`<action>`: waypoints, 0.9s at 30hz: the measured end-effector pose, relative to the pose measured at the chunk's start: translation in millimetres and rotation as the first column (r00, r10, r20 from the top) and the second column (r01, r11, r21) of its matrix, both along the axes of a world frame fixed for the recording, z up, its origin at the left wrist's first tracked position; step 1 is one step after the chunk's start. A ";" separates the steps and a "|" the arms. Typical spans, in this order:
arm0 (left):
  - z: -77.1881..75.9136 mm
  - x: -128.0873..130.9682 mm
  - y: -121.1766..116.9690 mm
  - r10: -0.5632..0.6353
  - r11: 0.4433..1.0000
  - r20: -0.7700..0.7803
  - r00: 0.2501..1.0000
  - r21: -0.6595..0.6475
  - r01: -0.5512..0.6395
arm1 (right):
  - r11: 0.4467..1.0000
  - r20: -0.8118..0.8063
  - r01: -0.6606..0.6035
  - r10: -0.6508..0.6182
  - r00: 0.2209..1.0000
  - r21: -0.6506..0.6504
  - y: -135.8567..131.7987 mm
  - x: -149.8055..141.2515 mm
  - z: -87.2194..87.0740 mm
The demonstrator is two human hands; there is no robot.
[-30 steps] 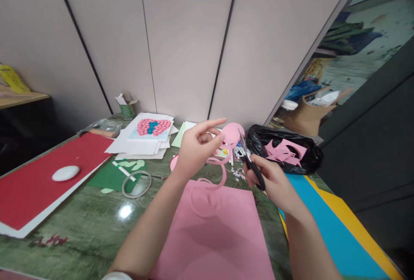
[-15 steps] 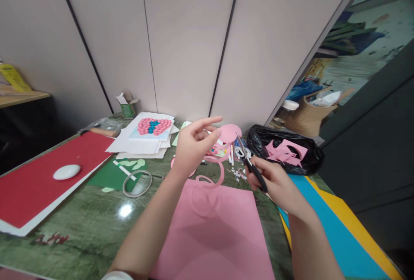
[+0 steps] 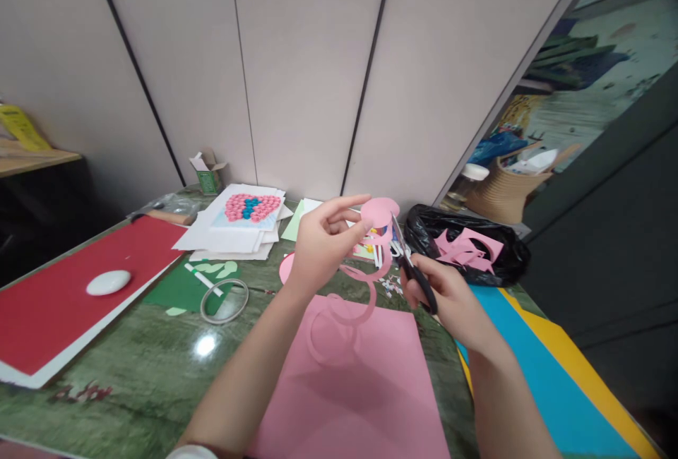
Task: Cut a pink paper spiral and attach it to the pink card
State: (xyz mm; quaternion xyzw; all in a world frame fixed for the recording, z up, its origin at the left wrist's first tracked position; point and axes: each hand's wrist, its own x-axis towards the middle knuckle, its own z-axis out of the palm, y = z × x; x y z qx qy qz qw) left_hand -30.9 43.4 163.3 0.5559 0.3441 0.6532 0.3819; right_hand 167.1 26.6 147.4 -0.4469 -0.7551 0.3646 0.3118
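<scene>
My left hand [image 3: 327, 240] pinches the edge of a pink paper disc [image 3: 379, 212] between thumb and fingers, above the table. From that disc a cut paper strip hangs down in a loose spiral over a large pink sheet [image 3: 365, 388]. My right hand [image 3: 448, 296] grips black-handled scissors [image 3: 418, 281], their blades at the right edge of the disc. Whether the blades are parted is hard to see. Behind my left wrist a second pink round piece [image 3: 287, 268] lies partly hidden.
A black plastic bag [image 3: 511, 251] with pink paper scraps [image 3: 469, 251] stands right of the scissors. Blue sheets [image 3: 551, 381] lie at right. On the left are red paper [image 3: 47, 296], a white oval object [image 3: 109, 282], a tape ring [image 3: 224, 301] and white papers [image 3: 233, 240].
My left hand has turned the disc slightly and shifted it right and up. The hanging spiral has swung to the right. My right hand with the scissors stays nearly in place.
</scene>
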 end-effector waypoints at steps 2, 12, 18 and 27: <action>-0.4 0.6 0.0 -0.002 1.000 -0.015 1.000 -0.005 0.002 | 1.000 0.009 0.001 -0.001 1.000 0.003 0.1 -0.2 0.0; -2.6 3.2 -0.5 -0.037 0.998 -0.070 0.997 -0.060 0.033 | 0.998 0.020 0.044 -0.045 0.999 0.038 1.3 -1.5 -2.5; -3.0 2.7 -0.7 -0.038 0.998 -0.074 0.997 -0.052 0.034 | 0.997 0.031 0.047 -0.049 0.998 0.057 1.0 -1.3 -4.2; -0.4 -1.3 -1.7 -0.057 0.997 -0.124 0.991 -0.050 0.051 | 0.999 0.037 0.019 -0.020 0.999 0.034 0.4 2.4 -1.9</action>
